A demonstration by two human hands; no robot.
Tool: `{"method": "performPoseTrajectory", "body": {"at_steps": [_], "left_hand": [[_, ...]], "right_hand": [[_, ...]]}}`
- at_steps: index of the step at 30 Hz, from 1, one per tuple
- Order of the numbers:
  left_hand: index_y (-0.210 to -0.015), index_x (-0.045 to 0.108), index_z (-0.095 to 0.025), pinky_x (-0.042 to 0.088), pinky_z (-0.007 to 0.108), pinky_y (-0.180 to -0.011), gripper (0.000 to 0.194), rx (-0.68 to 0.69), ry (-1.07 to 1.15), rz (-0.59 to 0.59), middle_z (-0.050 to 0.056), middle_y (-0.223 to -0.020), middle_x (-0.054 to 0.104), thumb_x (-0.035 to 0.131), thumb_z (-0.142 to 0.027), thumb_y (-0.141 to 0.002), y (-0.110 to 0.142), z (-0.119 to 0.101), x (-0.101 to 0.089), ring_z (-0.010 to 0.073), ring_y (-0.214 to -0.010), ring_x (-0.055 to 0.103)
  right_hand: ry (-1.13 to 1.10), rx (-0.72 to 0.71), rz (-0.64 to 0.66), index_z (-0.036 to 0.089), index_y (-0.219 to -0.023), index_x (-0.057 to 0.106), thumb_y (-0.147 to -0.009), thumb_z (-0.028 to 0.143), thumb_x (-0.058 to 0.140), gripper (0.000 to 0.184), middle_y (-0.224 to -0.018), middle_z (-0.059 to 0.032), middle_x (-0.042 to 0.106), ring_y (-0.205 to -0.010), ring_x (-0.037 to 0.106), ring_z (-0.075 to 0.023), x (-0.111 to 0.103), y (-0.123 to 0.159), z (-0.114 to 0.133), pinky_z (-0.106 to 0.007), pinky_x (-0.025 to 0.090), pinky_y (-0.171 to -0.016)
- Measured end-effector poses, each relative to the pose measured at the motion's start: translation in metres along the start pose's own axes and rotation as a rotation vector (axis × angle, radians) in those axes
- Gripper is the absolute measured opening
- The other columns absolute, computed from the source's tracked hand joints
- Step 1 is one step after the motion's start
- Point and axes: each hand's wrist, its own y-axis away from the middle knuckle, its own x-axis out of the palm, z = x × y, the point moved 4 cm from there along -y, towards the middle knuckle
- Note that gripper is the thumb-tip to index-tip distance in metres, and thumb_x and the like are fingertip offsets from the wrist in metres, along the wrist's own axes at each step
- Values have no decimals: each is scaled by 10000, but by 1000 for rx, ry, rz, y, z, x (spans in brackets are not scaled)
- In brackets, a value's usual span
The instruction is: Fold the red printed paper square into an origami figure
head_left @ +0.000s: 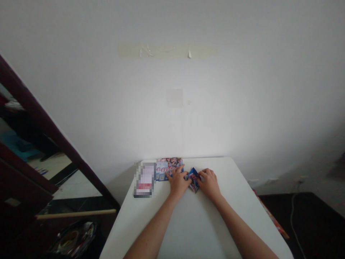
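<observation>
A small piece of folded paper (193, 184), printed blue with some red and white, lies on the white table between my hands. It has a diamond-like outline with pointed top and bottom. My left hand (178, 183) has its thumb and index finger closed at the paper's left edge, while its other fingers spread over the lower right of a printed flyer (165, 166). On the opposite side, my right hand (210, 182) pinches the paper's right edge, fingers curled. Exactly how the fingertips grip the paper is too small to make out.
A pixelated, phone-like rectangle (145, 180) lies left of the flyer. The white table (196, 230) meets a pale wall (242, 100) with tape marks. At left are a dark-framed mirror (54, 126) and a black bag-like bin (72, 241). A cable (292, 216) hangs at right.
</observation>
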Motion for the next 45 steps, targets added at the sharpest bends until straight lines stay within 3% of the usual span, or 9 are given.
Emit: {"method": "performPoseTrajectory", "body": {"at_steps": [4, 9, 21, 31, 45], "left_hand": [[-872, 745, -314, 6, 752, -1121, 112, 5, 8, 2, -31, -1453, 526, 678, -293, -785, 0, 2, 1, 304, -1342, 412], [-909, 746, -327, 16, 755, -1119, 135, 13, 4, -9, -30, -1440, 537, 680, -306, -793, -1, 4, 2, 302, -1340, 418], [-912, 748, -338, 22, 765, -1110, 136, 16, -5, 1, -32, -1435, 542, 681, -310, -796, -1, 5, 2, 314, -1345, 407], [-970, 747, -361, 24, 764, -1116, 187, 22, -46, 112, -40, -1486, 483, 693, -384, -792, -3, 7, -3, 351, -1394, 334], [-1044, 712, -401, -19, 779, -1098, 313, 80, -73, 126, -59, -1516, 438, 728, -454, -736, -1, 12, 0, 361, -1402, 311]], "right_hand": [[-122, -105, 103, 257, -1012, 719, -854, 401, 624, 234, -1088, -73, 613, -1090, 513, -242, -2, -4, -14, -386, 396, -978], [-194, -193, 219, 289, -1100, 715, -818, 282, 630, 295, -1154, -61, 622, -1145, 506, -245, -7, -7, -23, -409, 386, -1024], [-187, -188, 147, 265, -1035, 736, -833, 398, 639, 261, -1101, -75, 639, -1100, 538, -252, -2, -8, -23, -405, 424, -981], [-156, -123, 112, 260, -1014, 734, -817, 351, 664, 228, -1088, -72, 635, -1094, 529, -241, -5, -4, -14, -383, 421, -979], [-138, -97, 64, 263, -985, 730, -804, 324, 674, 198, -1054, -63, 621, -1060, 530, -226, -6, -1, -7, -358, 413, -969]]}}
